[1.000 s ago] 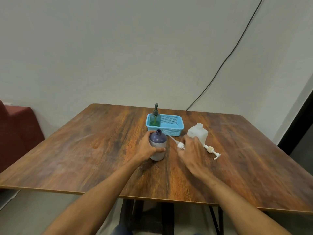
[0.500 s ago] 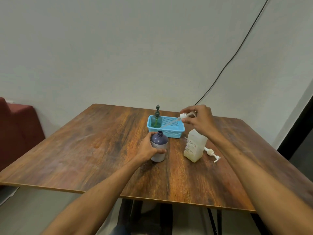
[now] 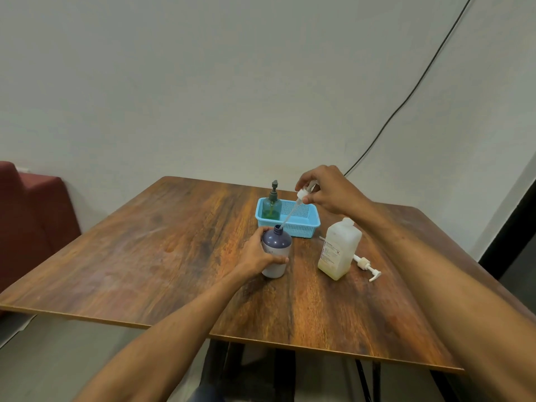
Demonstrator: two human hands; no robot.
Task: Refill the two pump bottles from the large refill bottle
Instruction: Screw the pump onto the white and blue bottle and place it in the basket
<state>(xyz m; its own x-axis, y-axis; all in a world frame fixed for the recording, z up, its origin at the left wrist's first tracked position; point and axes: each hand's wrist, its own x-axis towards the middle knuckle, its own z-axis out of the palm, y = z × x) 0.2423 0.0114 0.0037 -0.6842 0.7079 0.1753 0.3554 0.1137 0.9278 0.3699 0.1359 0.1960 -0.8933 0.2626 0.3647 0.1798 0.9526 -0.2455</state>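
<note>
left hand [image 3: 255, 258] gripping purple bottle [image 3: 276, 250], pump [image 3: 303, 195] above

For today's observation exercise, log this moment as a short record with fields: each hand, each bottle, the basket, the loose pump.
left hand: grips purple bottle, upright on table
right hand: holds white pump, tube tip at purple bottle's open neck
refill bottle: upright, uncapped
green bottle: in basket, pump on
loose pump: lying by refill bottle
</note>
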